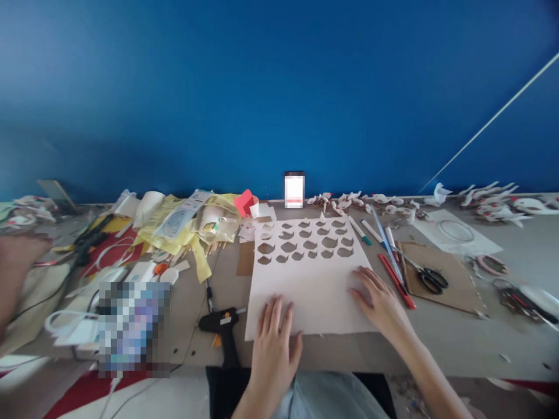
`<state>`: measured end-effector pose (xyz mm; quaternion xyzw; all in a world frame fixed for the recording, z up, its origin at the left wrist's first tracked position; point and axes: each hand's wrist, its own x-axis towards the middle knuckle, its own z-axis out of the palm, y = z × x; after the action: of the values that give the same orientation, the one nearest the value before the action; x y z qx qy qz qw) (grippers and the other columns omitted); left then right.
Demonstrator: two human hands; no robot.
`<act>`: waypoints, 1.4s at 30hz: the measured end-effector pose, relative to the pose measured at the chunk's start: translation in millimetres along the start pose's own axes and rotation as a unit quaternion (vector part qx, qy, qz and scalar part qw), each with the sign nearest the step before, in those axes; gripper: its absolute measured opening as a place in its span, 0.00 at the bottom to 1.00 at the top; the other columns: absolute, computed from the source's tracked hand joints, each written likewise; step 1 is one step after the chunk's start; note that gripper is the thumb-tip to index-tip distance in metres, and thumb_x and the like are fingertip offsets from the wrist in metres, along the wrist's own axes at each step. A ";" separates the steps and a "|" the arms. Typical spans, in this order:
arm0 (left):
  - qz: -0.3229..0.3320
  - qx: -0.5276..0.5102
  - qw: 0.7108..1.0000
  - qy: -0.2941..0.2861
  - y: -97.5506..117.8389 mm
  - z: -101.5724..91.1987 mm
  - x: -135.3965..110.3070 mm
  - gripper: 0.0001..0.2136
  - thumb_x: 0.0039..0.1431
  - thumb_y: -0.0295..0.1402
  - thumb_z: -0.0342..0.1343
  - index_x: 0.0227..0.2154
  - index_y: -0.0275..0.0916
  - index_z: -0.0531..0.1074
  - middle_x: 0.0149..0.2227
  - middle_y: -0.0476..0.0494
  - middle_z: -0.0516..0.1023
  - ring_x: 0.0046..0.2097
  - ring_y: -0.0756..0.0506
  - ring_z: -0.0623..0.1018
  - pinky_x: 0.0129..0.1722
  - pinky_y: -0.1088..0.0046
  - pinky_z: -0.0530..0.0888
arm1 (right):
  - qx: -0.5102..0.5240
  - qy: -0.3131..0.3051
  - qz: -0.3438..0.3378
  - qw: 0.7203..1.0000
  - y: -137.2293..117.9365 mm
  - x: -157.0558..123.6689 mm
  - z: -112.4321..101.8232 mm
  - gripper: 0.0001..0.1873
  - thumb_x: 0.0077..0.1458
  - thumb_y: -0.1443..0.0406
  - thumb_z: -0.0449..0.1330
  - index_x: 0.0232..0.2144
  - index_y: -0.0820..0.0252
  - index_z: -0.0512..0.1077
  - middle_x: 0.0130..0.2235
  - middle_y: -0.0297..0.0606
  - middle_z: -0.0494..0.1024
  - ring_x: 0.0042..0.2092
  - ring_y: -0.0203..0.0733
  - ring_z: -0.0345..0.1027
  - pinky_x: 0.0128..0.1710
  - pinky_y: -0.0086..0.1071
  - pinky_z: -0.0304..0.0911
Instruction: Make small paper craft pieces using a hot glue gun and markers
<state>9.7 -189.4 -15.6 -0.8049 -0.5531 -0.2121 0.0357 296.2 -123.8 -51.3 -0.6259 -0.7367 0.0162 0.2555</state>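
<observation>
A white sheet point(312, 291) with several shapes cut out of its far half lies flat on the table in front of me. My left hand point(275, 337) rests palm down on its near left corner, fingers stretched out. My right hand point(379, 299) lies flat on its right edge, fingers spread toward the sheet's middle. Neither hand holds anything.
A black glue gun point(222, 329) stands left of the sheet. Pens and a red marker point(395, 279) lie to its right, with scissors point(430, 279) on brown cardboard point(449, 276). Yellow packets point(183, 230), cables and white cut-out pieces point(493, 201) crowd the back. Another person's arm point(15, 267) shows at far left.
</observation>
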 end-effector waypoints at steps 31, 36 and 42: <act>-0.054 0.000 0.996 0.072 -25.6 -10.6 -7.6 0.14 0.58 0.32 0.51 0.47 0.39 0.68 0.50 0.38 0.73 0.50 0.40 0.73 0.47 0.61 0.73 | -0.115 0.068 0.144 0.981 -23.0 -11.8 -5.4 0.29 0.56 0.49 0.49 0.53 0.62 0.62 0.49 0.50 0.72 0.50 0.58 0.61 0.49 0.49 0.57; -0.070 -0.014 0.997 0.018 -21.3 -20.6 -18.4 0.21 0.57 0.35 0.52 0.54 0.39 0.62 0.57 0.36 0.65 0.57 0.37 0.66 0.50 0.56 0.71 | -0.071 0.101 0.138 0.983 -23.1 -9.7 -8.4 0.32 0.56 0.46 0.48 0.54 0.62 0.60 0.49 0.51 0.72 0.49 0.57 0.64 0.49 0.47 0.58; -0.056 -0.077 0.995 0.002 -17.8 -29.8 -18.6 0.20 0.58 0.33 0.51 0.54 0.41 0.62 0.57 0.37 0.66 0.56 0.40 0.68 0.49 0.60 0.73 | 0.043 0.158 0.185 0.969 -15.9 -9.8 -13.7 0.35 0.50 0.45 0.54 0.54 0.61 0.61 0.51 0.51 0.70 0.48 0.55 0.66 0.45 0.45 0.62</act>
<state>-21.0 -207.5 1.2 -0.7726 -0.5792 -0.2573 -0.0376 287.9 -140.4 -37.5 -0.7345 -0.5569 -0.0044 0.3879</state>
